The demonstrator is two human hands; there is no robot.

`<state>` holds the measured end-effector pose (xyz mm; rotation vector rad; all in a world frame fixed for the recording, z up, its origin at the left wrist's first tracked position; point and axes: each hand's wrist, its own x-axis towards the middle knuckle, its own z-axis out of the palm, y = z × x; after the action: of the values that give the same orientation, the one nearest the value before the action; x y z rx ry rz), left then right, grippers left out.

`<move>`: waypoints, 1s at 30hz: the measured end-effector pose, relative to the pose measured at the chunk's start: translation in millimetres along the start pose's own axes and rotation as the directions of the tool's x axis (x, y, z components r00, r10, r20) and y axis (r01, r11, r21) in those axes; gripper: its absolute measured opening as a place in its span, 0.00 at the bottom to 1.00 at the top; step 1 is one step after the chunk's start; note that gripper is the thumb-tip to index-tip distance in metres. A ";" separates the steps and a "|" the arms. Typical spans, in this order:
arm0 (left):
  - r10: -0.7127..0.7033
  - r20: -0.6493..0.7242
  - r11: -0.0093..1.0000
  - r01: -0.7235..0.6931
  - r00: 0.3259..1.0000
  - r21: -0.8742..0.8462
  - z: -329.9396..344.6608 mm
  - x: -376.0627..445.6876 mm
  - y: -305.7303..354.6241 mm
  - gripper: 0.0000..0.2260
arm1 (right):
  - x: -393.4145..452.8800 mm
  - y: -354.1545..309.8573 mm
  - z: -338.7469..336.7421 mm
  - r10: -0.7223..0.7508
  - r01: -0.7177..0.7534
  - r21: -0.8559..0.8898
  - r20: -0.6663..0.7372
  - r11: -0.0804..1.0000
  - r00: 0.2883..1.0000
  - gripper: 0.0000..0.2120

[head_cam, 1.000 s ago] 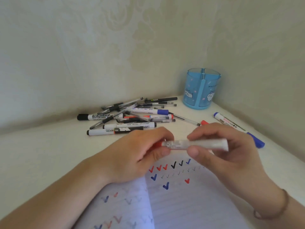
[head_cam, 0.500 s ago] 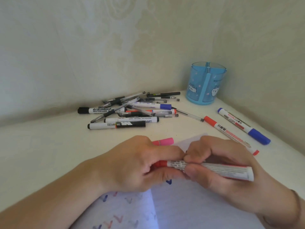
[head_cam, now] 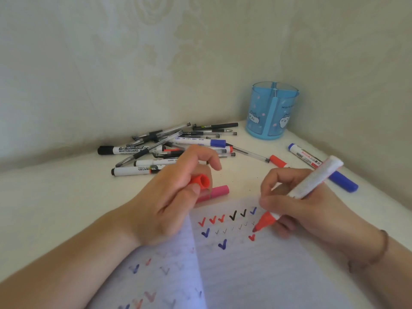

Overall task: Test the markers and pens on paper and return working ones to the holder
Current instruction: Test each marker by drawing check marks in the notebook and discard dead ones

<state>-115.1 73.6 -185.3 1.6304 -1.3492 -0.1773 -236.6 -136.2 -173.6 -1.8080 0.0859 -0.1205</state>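
Note:
My right hand (head_cam: pixel 296 210) grips an uncapped red marker (head_cam: pixel 310 186) with a white barrel, its tip touching the lined paper (head_cam: pixel 256 264) just above a red tick. My left hand (head_cam: pixel 174 197) holds the marker's red cap (head_cam: pixel 201 181) between thumb and fingers, above the paper's left part. The paper carries rows of red, black and blue ticks. A blue translucent pen holder (head_cam: pixel 273 110) stands in the far corner, with nothing visible inside it.
A pile of pens and whiteboard markers (head_cam: pixel 169 148) lies beyond my left hand. A pink marker (head_cam: pixel 217 191) lies under that hand. A blue-capped marker (head_cam: pixel 321 166) and a red-capped one (head_cam: pixel 277 161) lie at the right near the wall.
The two hands have pulled apart, taking the cap off the red marker. My right hand has turned the marker tip down onto the paper; my left keeps the cap.

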 end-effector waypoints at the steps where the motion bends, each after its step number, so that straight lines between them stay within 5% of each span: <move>1: 0.001 0.000 1.000 -0.001 1.000 0.004 0.6 -0.1 -0.9 0.13 | 0.2 0.1 0.1 -0.002 0.002 -0.018 -0.014 1.000 1.000 0.13; 4: 0.022 -0.003 0.999 -0.022 1.000 0.024 1.7 0.8 -2.8 0.10 | 0.5 1.7 0.5 0.018 -0.030 -0.109 -0.107 0.994 0.994 0.21; 16: 0.073 0.038 0.980 -0.079 0.997 0.185 4.2 5.0 -1.9 0.14 | -1.9 -3.0 7.7 -0.020 -0.017 -0.320 -0.111 0.947 0.994 0.18; 27: 0.032 0.033 0.990 -0.036 0.999 0.138 4.6 4.8 3.6 0.17 | 0.2 1.5 6.9 -0.026 -0.020 -0.274 -0.161 0.962 0.987 0.20; 30: -0.051 -0.016 0.997 0.052 0.999 0.050 5.9 4.5 7.2 0.19 | -1.1 0.9 4.8 -0.024 0.001 -0.119 -0.192 0.993 0.981 0.19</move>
<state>-122.1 67.3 -181.1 1.7069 -1.3102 -0.1624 -237.1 -131.6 -175.7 -1.9114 0.2236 -0.3055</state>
